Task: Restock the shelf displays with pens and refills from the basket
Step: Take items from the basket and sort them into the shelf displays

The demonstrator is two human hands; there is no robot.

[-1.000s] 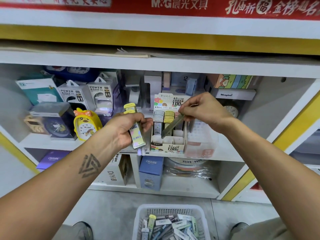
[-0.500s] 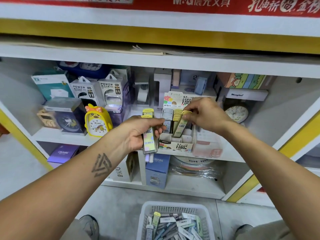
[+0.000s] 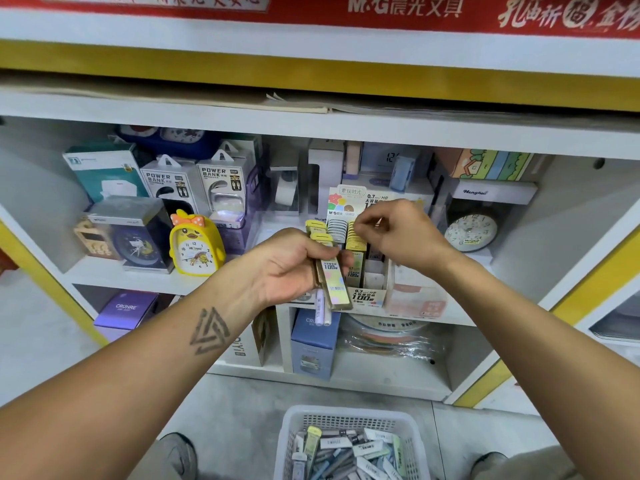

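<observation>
On the left of the shelf we see boxed power banks and a yellow duck clock; none of that concerns us. Our left hand curls its fingers round a small bundle of refill cases with a couple of pale pens poking out below, held just in front of the shelf's front edge. Right of it stands the display box, its slots partly filled with rows of cases. Our right hand hovers over the back rows with fingers curled, thumb and forefinger pinched together; we cannot tell whether anything sits between them. Further right sits a white clock. On the floor below, the basket holds plenty more stock.

The cases look light, stiff and smooth, so likely slippery in a stack. We judge it best to pinch each near its cap end, across the flat faces, and slide it down upright.
</observation>
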